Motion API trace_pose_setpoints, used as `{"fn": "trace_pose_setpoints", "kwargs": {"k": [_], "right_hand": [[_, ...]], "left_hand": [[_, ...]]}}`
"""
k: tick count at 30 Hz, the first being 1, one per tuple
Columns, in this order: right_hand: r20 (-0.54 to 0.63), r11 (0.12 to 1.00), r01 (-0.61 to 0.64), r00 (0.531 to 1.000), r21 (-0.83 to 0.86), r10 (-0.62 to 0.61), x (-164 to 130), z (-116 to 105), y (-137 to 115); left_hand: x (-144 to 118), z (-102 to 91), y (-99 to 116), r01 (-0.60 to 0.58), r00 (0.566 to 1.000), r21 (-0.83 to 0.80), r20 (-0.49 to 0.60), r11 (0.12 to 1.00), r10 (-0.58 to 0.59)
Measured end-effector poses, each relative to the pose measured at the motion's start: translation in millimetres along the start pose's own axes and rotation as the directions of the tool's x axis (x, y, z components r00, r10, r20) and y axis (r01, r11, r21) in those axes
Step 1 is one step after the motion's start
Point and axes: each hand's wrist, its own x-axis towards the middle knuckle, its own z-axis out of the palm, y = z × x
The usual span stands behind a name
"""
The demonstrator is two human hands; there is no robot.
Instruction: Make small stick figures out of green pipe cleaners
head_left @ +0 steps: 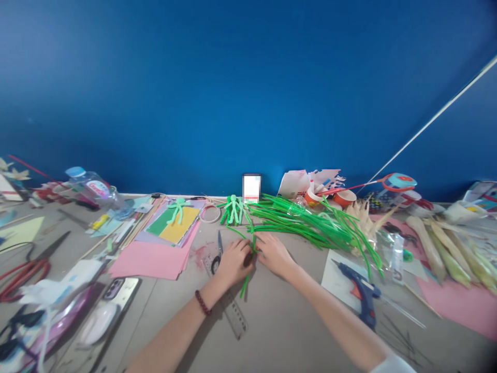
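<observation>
Both hands meet at a green pipe cleaner (244,288) in the middle of the table. My left hand (236,260), with a dark red bead bracelet at its wrist, has its fingers curled round the stem. From the other side my right hand (275,254) pinches the same spot, its fingertips close to the left ones. Just beyond stands a small green pipe cleaner figure (233,209). A bundle of green pipe cleaners (303,220) fans out to the right. Partly under my left arm lie a clear ruler (235,312) and scissors (220,242).
To the left lie pink paper sheets (151,259), another figure (178,211), a phone (120,290) and red-handled scissors (27,272). A blue glue gun (359,292) rests at right, near corn husks (442,251). A phone-like white screen (251,186) leans on the blue wall (248,93).
</observation>
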Motion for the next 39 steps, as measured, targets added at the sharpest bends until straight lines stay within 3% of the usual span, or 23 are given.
{"fn": "trace_pose_setpoints", "kwargs": {"k": [4,11,20,27,33,39], "right_hand": [[0.065,0.996,0.092,0.994,0.024,-0.093,2.2,-4.1,6.0],[0.051,0.979,0.202,0.978,-0.015,-0.201,-1.5,2.1,14.0],[-0.003,0.970,0.169,0.985,-0.174,-0.172,-16.6,12.7,11.1],[-0.032,0.984,0.071,0.996,-0.161,-0.077,-37.2,27.4,2.6],[-0.014,0.975,0.130,0.991,-0.179,-0.135,-36.5,26.3,2.8],[0.019,0.922,0.193,0.980,-0.337,-0.198,-23.5,32.9,-7.7]], "left_hand": [[0.8,-2.6,-3.2,-0.026,0.999,-0.002,0.027,1.000,0.026],[-4.1,5.9,-6.9,-0.024,0.999,0.090,0.034,0.996,0.021],[-16.0,19.1,7.2,-0.020,0.993,0.317,0.115,0.948,-0.017],[-26.6,18.8,10.4,-0.016,0.999,0.242,0.044,0.970,0.005],[-30.8,14.3,5.8,-0.078,0.996,0.168,0.065,0.983,0.068],[-31.1,14.5,6.9,-0.065,0.996,0.194,0.073,0.979,0.052]]}}
